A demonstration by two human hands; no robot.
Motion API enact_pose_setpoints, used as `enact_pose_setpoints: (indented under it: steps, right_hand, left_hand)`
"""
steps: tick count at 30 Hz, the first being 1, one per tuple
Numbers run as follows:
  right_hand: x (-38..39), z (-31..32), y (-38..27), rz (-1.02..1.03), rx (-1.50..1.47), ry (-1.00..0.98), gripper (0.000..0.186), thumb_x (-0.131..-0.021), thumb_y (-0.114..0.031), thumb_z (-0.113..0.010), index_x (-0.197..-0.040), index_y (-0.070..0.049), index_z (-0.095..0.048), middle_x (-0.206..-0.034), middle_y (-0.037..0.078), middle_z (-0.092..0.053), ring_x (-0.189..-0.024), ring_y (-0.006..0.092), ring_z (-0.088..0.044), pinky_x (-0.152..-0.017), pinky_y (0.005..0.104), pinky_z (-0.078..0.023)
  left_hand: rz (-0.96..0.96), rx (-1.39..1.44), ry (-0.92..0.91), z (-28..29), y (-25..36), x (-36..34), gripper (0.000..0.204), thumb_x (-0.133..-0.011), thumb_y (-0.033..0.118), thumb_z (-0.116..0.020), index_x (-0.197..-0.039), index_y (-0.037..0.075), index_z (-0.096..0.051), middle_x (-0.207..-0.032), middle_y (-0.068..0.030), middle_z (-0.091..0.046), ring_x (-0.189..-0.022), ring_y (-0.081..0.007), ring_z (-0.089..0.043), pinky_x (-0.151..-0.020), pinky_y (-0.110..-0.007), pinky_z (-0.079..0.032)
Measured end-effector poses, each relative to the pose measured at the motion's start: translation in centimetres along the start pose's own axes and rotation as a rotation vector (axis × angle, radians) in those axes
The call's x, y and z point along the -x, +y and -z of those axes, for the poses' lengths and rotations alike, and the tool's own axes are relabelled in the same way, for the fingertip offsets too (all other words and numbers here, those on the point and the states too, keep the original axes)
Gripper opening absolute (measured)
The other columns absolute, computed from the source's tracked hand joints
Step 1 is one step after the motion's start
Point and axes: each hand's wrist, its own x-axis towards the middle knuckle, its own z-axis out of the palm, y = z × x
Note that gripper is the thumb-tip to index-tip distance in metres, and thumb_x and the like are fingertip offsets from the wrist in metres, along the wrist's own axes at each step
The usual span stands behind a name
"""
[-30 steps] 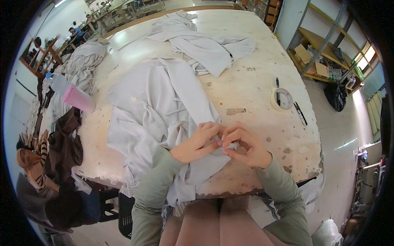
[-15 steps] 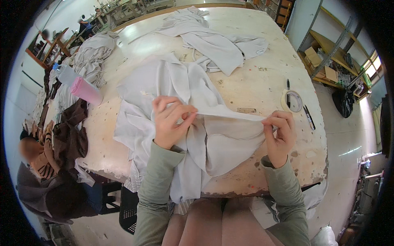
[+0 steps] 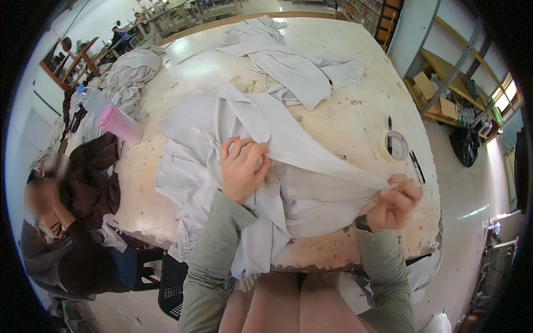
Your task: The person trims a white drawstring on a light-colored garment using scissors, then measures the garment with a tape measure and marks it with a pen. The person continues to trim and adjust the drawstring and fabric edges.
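Observation:
A light grey garment [image 3: 194,161] lies crumpled across the near part of the worktable, one part hanging over the front edge. My right hand [image 3: 394,204] is closed on a bunched bit of its edge and draws it out to the right, so the cloth stretches in a taut slope. Over the middle of the garment, my left hand [image 3: 244,169] has its thumb and fingers curled together on a fold. The exact pinch of the left fingertips is partly hidden.
A second grey garment [image 3: 302,72] lies at the far side of the worktable [image 3: 388,233]. A tape roll [image 3: 393,145] and a black pen [image 3: 417,167] lie at the right. On the left are a pink bottle [image 3: 120,125], brown cloth [image 3: 97,172] and a seated person [image 3: 66,250].
My right hand has moved right and slightly down, pulling the garment's edge out with it. My left hand has shifted slightly right. The seated person's arm has risen toward the head.

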Motion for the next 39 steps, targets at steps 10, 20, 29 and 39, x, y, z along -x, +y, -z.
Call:
enact_pose_setpoints:
  steps: [10, 20, 29, 39]
  right_hand:
    - [-3.9, -5.3, -2.6, -0.079, 0.167, -0.517, 0.052, -0.079, -0.016, -0.066, -0.126, -0.003, -0.048, -0.116, 0.016, -0.052, -0.103, 0.0301, -0.053, -0.092, 0.039, -0.041]
    - [-8.9, -4.8, -3.9, -0.516, -0.218, -0.723, 0.035, -0.068, 0.01, -0.052, -0.095, -0.002, -0.07, -0.076, 0.01, -0.063, -0.067, 0.0139, -0.055, -0.058, 0.0232, -0.041]
    - [-12.9, 0.0, -4.1, -0.409, -0.307, -0.55, 0.026, -0.068, 0.009, -0.053, -0.08, -0.005, -0.072, -0.089, 0.01, -0.064, -0.079, 0.0178, -0.06, -0.07, 0.0254, -0.045]
    - [-15.0, 3.7, -2.1, -0.758, -0.176, -0.402, 0.01, -0.076, 0.001, -0.051, -0.074, 0.0, -0.061, -0.074, -0.001, -0.057, -0.068, 0.0041, -0.047, -0.06, 0.0196, -0.033]
  left_hand:
    - [-0.135, 0.125, -0.005, 2.2, 2.5, -2.6, 0.021, -0.073, 0.009, -0.065, -0.094, 0.013, -0.066, -0.084, -0.0003, -0.06, -0.095, -0.0194, -0.054, -0.089, -0.044, -0.038]
    - [-0.09, -0.051, -0.012, 3.8, 1.5, -0.6, 0.023, -0.069, 0.007, -0.072, -0.091, 0.011, -0.066, -0.081, -0.0003, -0.06, -0.088, -0.02, -0.055, -0.086, -0.039, -0.039]
    - [0.143, 0.124, 0.067, 3.7, 5.2, 0.2, 0.034, -0.07, 0.006, -0.069, -0.103, 0.011, -0.061, -0.105, -0.006, -0.058, -0.094, -0.0242, -0.054, -0.087, -0.039, -0.037]
    - [0.576, 0.661, -0.135, 7.1, 4.8, -0.5, 0.013, -0.082, 0.005, -0.066, -0.095, 0.003, -0.068, -0.085, -0.006, -0.064, -0.076, -0.0118, -0.057, -0.07, -0.021, -0.042]
